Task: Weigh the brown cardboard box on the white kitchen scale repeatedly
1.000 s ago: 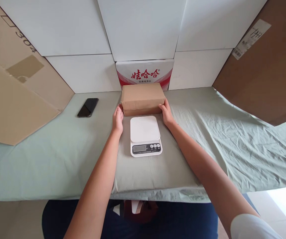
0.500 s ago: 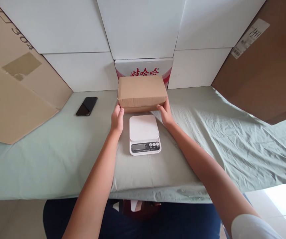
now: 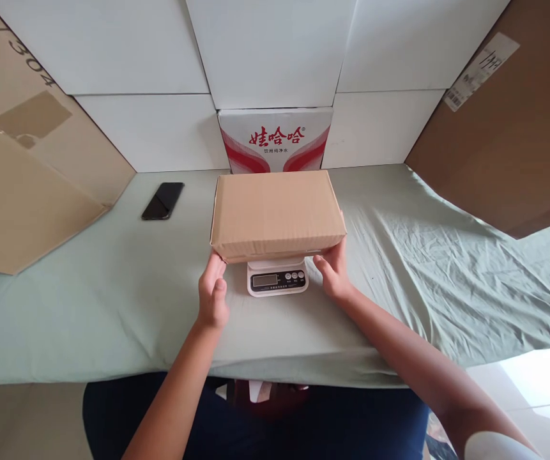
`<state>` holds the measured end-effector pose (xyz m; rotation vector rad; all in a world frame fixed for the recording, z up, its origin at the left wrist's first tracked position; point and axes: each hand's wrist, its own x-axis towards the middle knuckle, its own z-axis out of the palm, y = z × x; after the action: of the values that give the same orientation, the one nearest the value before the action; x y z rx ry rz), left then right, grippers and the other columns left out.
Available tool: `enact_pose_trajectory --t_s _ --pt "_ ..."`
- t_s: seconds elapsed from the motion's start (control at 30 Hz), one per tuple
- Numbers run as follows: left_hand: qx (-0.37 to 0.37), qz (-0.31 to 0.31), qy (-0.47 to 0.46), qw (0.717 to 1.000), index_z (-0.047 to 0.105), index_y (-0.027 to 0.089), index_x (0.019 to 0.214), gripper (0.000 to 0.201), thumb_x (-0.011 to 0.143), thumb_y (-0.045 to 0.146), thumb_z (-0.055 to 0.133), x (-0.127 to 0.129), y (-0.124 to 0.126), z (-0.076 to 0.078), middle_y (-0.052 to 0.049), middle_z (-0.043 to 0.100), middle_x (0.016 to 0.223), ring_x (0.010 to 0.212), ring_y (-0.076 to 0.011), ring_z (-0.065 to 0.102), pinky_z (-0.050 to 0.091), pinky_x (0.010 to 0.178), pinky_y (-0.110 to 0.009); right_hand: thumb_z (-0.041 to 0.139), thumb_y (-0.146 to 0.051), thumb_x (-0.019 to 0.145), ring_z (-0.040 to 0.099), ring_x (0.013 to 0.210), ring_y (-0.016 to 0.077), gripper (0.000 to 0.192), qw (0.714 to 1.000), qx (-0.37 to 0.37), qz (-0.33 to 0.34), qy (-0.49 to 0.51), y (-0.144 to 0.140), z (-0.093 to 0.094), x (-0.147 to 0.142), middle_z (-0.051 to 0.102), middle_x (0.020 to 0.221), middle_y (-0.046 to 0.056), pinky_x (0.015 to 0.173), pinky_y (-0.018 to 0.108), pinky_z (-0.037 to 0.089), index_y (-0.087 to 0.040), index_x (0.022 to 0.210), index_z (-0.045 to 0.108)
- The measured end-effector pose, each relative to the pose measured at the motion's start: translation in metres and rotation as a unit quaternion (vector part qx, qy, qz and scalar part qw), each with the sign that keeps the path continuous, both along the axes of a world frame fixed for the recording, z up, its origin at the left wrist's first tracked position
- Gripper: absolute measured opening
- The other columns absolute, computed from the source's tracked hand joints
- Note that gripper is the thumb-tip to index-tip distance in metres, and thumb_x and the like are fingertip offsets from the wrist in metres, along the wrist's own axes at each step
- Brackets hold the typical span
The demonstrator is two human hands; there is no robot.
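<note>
A closed brown cardboard box is held between my two hands above a white digital kitchen scale. My left hand grips the box at its near left corner, with the thumb raised in front and the other fingers partly hidden. At the near right corner my right hand holds it, its thumb along the front and the fingers around the side. The box hides the scale's weighing plate; only the front panel with its blank-looking display and round buttons shows. Whether box and plate touch, I cannot tell.
A black phone lies on the green cloth to the left. Behind stands a white and red printed carton against white panels. Large cardboard sheets flank the table at left and right.
Both hands have brought the box nearer to me, from behind the scale to over its plate. The printed front of the carton behind is now more exposed.
</note>
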<state>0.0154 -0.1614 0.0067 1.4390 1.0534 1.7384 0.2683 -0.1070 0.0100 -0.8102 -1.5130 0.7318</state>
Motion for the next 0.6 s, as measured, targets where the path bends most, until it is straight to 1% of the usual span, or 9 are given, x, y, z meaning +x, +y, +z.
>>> enact_pose_trajectory --t_s 0.1,0.3,0.43,0.6 --pt "-0.013 0.004 -0.005 1.0 0.055 0.018 0.15 0.079 0.091 0.071 0.051 0.0011 -0.0046 0.0016 -0.018 0.061 0.15 0.15 -0.0395 0.045 0.035 0.125 -0.054 0.061 -0.062 0.09 0.017 0.164 0.0303 0.088 1.0 -0.018 0.005 0.004 -0.0045 0.0015 -0.0014 0.017 0.175 0.0 0.135 0.056 0.022 -0.039 0.162 0.017" --pt "-0.04 0.002 -0.021 0.999 0.055 0.018 0.149 0.08 0.09 0.071 0.052 0.0005 -0.0024 0.0009 -0.018 0.06 0.151 0.151 -0.0385 0.045 0.033 0.126 -0.053 0.062 -0.064 0.088 0.021 0.163 0.031 0.088 0.999 -0.042 -0.01 0.003 -0.0021 0.0046 -0.0026 0.028 0.172 0.003 0.136 0.056 0.02 -0.035 0.161 0.023" --pt "-0.048 0.0 -0.018 0.999 0.055 0.017 0.15 0.078 0.091 0.07 0.052 -0.0002 -0.0006 0.0003 -0.018 0.06 0.151 0.151 -0.0379 0.045 0.037 0.125 -0.053 0.06 -0.063 0.089 0.019 0.163 0.0308 0.085 0.999 -0.046 -0.007 -0.01 -0.0022 0.0029 -0.0022 0.026 0.173 0.0 0.134 0.059 0.023 -0.038 0.161 0.022" --pt "-0.039 -0.004 -0.002 0.999 0.053 0.018 0.15 0.075 0.094 0.066 0.052 -0.0007 0.0005 0.0011 -0.018 0.06 0.151 0.15 -0.0373 0.046 0.038 0.123 -0.052 0.059 -0.059 0.091 0.023 0.161 0.0308 0.082 0.999 -0.033 0.0 -0.008 -0.0016 -0.0005 -0.0018 0.022 0.173 -0.001 0.131 0.061 0.028 -0.041 0.161 0.02"
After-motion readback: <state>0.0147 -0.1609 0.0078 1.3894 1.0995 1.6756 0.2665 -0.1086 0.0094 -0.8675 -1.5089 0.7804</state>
